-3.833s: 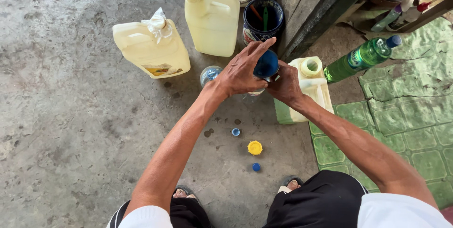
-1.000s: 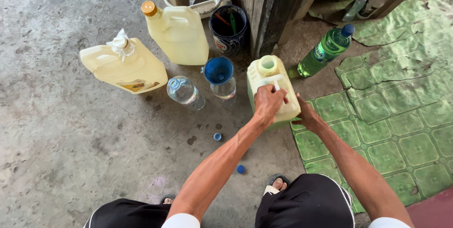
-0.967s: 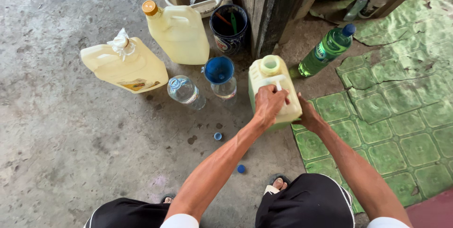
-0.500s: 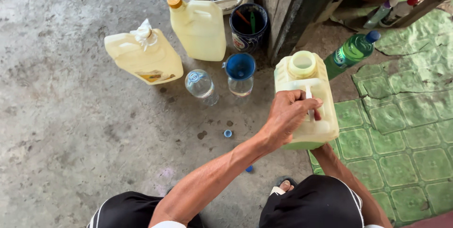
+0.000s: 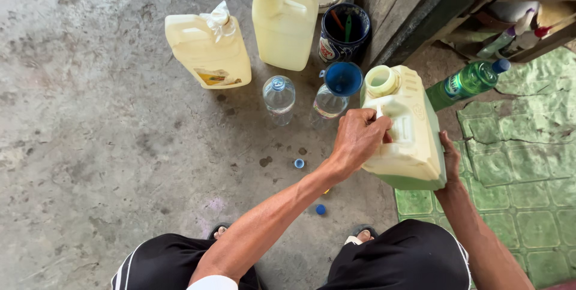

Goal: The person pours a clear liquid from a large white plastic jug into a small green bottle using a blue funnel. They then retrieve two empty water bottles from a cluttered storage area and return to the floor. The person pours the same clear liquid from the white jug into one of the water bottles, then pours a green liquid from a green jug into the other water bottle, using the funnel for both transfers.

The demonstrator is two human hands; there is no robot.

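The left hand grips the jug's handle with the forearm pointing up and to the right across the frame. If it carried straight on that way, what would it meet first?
Probably the green bottle lying beyond the open jug that the left hand grips; depth is unclear from above.

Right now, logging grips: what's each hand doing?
Left hand: closed on the open jerrycan handle.
Right hand: supporting the jerrycan's side; grip unclear.

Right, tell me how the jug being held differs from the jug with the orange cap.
The held jug has no cap, its mouth open; the orange-capped jug is closed. The held jug is gripped by the left hand at its handle and steadied by the right hand; the orange-capped jug stands untouched on the concrete floor. Both are pale yellowish plastic jugs with moulded handles.
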